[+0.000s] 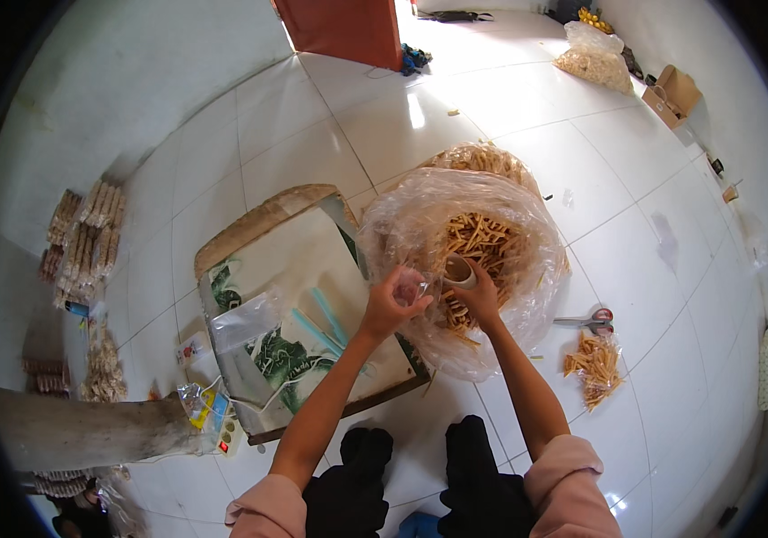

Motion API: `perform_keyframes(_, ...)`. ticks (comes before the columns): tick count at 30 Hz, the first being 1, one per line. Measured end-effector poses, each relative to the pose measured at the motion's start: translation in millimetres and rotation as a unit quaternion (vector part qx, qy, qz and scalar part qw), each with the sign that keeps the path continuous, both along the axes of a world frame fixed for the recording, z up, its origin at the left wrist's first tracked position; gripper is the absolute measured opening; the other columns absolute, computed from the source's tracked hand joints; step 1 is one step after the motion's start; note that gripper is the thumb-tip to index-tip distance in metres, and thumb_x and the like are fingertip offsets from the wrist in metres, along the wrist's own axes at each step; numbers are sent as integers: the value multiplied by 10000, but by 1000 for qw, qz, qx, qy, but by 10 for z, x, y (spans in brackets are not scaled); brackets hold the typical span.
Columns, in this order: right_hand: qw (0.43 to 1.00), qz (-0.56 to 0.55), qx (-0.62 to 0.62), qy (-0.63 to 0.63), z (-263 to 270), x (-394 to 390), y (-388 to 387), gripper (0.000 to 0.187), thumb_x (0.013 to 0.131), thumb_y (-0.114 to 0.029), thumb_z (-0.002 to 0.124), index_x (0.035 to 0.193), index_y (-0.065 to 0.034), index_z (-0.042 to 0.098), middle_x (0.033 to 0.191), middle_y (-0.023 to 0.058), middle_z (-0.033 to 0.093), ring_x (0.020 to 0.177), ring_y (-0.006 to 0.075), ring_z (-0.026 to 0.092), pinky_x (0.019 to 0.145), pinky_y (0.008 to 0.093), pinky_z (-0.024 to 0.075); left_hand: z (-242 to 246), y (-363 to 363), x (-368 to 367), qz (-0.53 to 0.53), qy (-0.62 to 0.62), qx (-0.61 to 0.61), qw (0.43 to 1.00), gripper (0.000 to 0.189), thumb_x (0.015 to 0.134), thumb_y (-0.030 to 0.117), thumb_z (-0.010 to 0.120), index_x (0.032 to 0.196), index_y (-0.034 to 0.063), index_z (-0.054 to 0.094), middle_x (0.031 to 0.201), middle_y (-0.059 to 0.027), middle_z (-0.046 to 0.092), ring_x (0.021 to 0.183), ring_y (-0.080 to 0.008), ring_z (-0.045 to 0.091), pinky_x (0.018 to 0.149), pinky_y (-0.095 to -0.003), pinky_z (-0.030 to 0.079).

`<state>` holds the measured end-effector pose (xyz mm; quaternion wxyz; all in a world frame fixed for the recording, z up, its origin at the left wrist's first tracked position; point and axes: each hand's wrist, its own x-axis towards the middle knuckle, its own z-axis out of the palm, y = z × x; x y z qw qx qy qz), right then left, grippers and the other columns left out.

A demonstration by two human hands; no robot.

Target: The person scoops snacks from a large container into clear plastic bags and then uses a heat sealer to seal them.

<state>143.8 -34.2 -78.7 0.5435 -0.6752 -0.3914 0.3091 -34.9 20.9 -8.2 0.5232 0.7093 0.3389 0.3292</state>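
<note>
A large clear plastic sack (404, 202) stands before me, its mouth rolled open around many stick-shaped snacks (478, 235). Inside the mouth, my right hand (480, 294) holds a cup (462, 274) tilted over the snacks. Just left of it, at the sack's inner edge, my left hand (394, 302) has its fingers curled around a small clear plastic bag (409, 286). Left of the sack, a low table (303, 249) carries a stack of flat clear bags (246, 323) and light-blue strips (320, 326).
Scissors (599, 321) and a filled clear bag of snack sticks (592, 370) lie on the floor at right. Packed snack bundles (91, 242) are stacked by the left wall. A power strip (228, 437) touches the table's near-left corner; a cardboard box (673, 97) stands far right.
</note>
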Motion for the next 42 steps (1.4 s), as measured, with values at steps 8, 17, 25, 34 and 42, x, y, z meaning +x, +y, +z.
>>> perform_keyframes(8,996,46,36,-72,514,583,-306,675,575,-136,765,1169,4,477,1088,128,560,1002,215,546,851,303,431,496,-26,194,-59,20,76,995,367,666,151,725,945,63,505,699,-3,544,620,-58,524,587,-214,451)
perform_keyframes(17,977,141,30,-157,1960,943,-499,722,575,-132,767,1213,-31,444,1115,140,529,1019,232,532,891,313,423,883,74,372,-75,77,180,978,455,665,281,723,1007,90,492,668,-27,564,582,-108,563,565,-234,464)
perform_keyframes(25,951,193,-31,-240,2357,848,-450,714,565,-81,764,1208,-53,454,1125,101,509,1042,207,504,933,303,401,780,94,466,-54,91,275,956,575,640,291,732,1083,76,434,604,-10,544,479,-130,543,480,-259,465)
perform_keyframes(34,907,248,-28,-338,2256,874,-396,710,539,-93,780,1180,-65,478,1110,123,500,1039,265,481,933,336,405,647,154,470,-64,96,298,948,558,643,230,726,1082,77,418,656,-24,548,503,-135,550,483,-254,467)
perform_keyframes(42,847,272,-27,-456,2395,755,-325,707,522,-77,774,1167,-76,483,1130,110,494,1044,295,430,930,366,408,656,113,536,-97,76,301,945,535,614,154,690,1053,65,398,664,-65,533,572,-231,566,549,-322,491)
